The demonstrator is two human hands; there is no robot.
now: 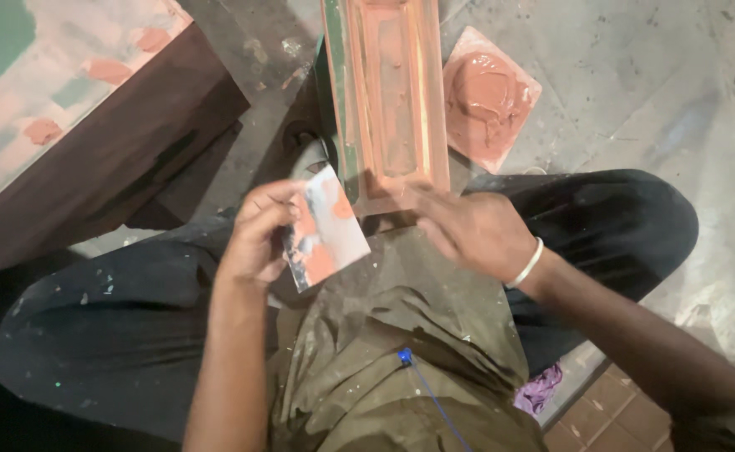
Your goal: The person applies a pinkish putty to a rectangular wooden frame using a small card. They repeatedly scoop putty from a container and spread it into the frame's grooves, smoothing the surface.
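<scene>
While the person sits cross-legged on the floor, both hands are busy at the near end of a long moulded strip.

Scraper card: a flat, roughly square card (325,228), pale grey-white, smeared with patches of orange-pink paste and dark streaks; it tilts with one corner up toward the strip.

Left hand: the left hand (257,238) has the card pinched along its left edge, fingers curled over the front, thumb side behind; the card juts out to the right of the grip, its free corner close to the near end of the strip.

Moulded strip: a long profiled length (388,92) coated orange-pink, with a green edge showing on its left side; it runs away from the person, its near end resting over the lap.

Right hand: the right hand (468,228) lies flat on the near end of the strip, fingers spread and pressing down, gripping nothing; a white bangle (526,264) sits on its wrist.

Paste tile: a square tile (489,96) heaped with the same orange-pink paste lies on the floor just right of the strip, touching or nearly touching it, I cannot tell which.

Panel: a dark-framed panel (91,109) dabbed with pink patches stands well to the left of the strip.

Lap: black trousers (116,318) and an olive, paint-flecked shirt (401,335) sit below the strip's near end.
</scene>
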